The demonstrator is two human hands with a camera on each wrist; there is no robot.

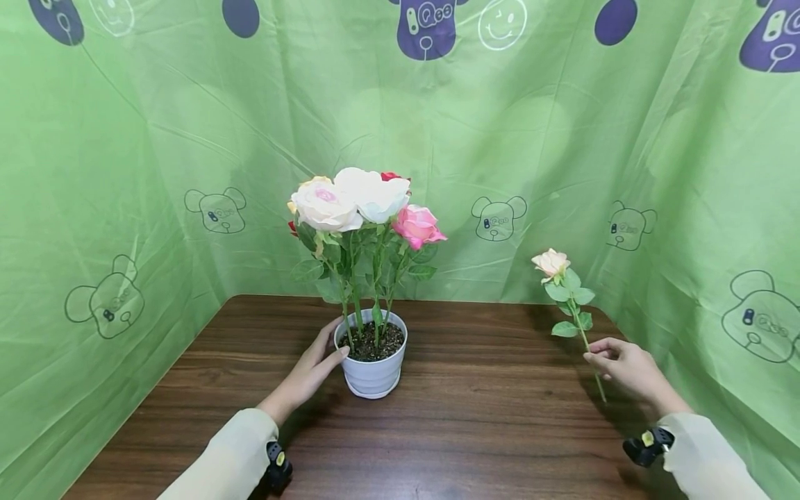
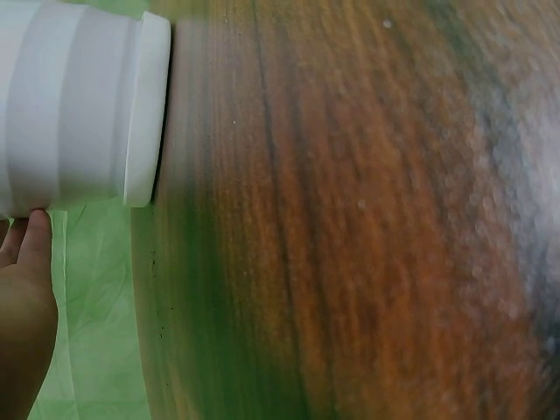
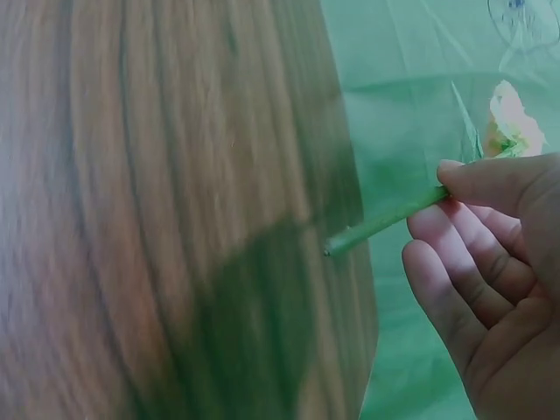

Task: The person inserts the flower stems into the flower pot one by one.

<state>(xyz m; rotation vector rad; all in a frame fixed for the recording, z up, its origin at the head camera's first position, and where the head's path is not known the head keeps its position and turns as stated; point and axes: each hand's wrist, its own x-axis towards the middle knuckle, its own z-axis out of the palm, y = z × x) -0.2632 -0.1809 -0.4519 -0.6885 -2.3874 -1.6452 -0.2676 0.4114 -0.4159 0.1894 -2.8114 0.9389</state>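
A white flowerpot with dark soil stands on its saucer, artificial roses rising from it. My left hand holds the pot's left side, thumb at the near rim and fingers reaching round toward the back. In the left wrist view, fingertips meet the ribbed wall. My right hand pinches the green stem of a pale peach rose between thumb and fingers, above the table's right side. The rose leans up and left; its cut stem end points down past the fingers.
The brown wood-grain table carries the pot left of its middle. Green printed curtains surround it at the back and both sides. White and pink roses spread wider than the pot. Each wrist wears a small black device.
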